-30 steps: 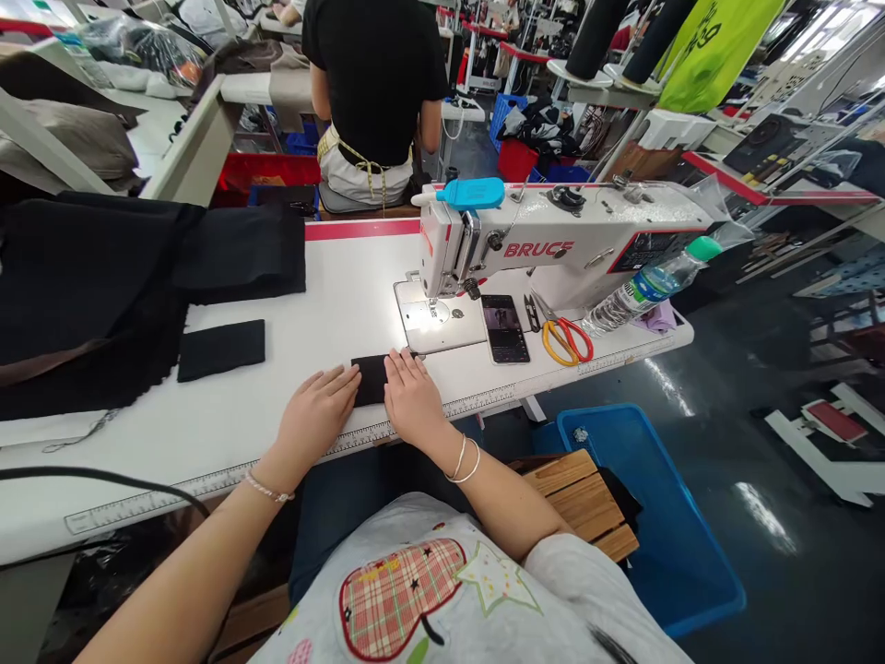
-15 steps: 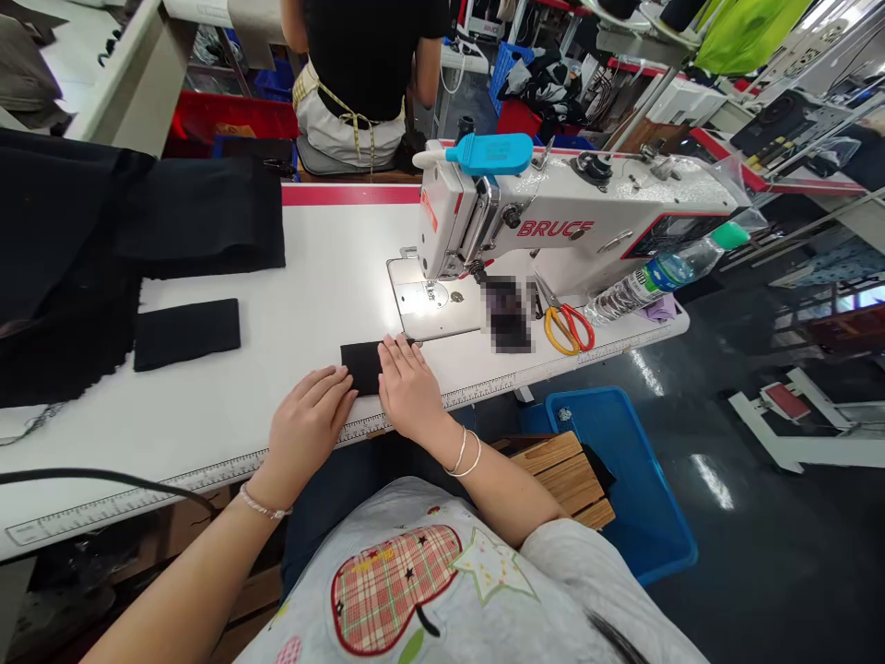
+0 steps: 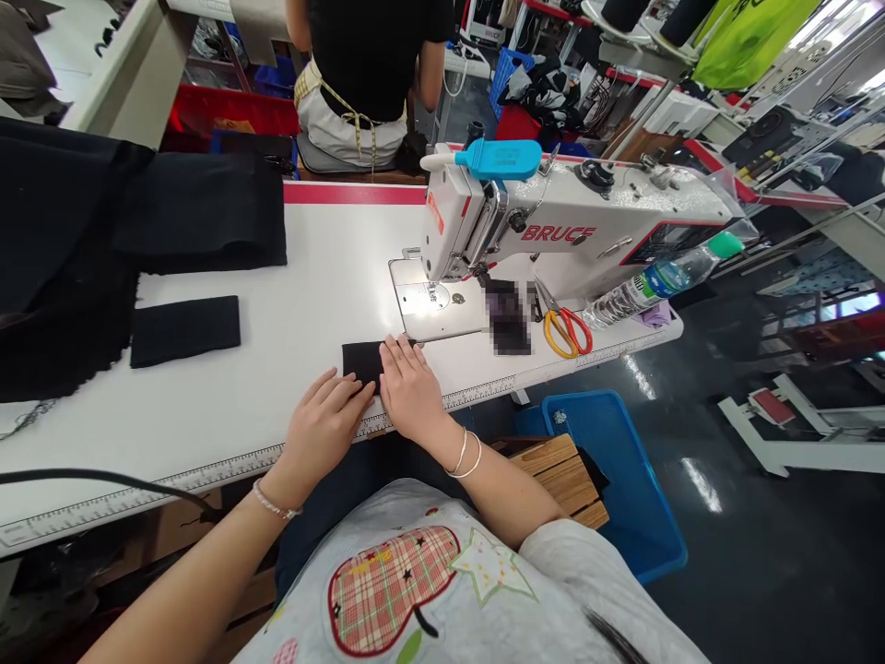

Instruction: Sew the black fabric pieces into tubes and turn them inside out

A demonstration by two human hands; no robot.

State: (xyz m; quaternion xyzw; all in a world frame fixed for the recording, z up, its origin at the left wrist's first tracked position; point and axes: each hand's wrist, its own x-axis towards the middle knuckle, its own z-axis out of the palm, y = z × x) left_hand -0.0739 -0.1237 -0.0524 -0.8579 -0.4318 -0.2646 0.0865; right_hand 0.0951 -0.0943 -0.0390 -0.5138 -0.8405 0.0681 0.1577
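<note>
A small black fabric piece lies flat at the table's front edge, just before the needle plate of the sewing machine. My right hand rests flat over its right part, fingers stretched out and side by side. At its lower left edge, my left hand touches the cloth with fingertips, its fingers loosely extended. The hands hide part of the piece. Farther left lies another black fabric piece, next to a large heap of black cloth.
Scissors and a plastic bottle stand right of the needle area. A ruler strip runs along the front edge. Below right are a blue bin and a wooden stool. A person sits beyond the table.
My left hand has slid right along the fabric's lower edge, closer to my right hand. The right hand stays almost in place on the cloth. The view has shifted slightly.
</note>
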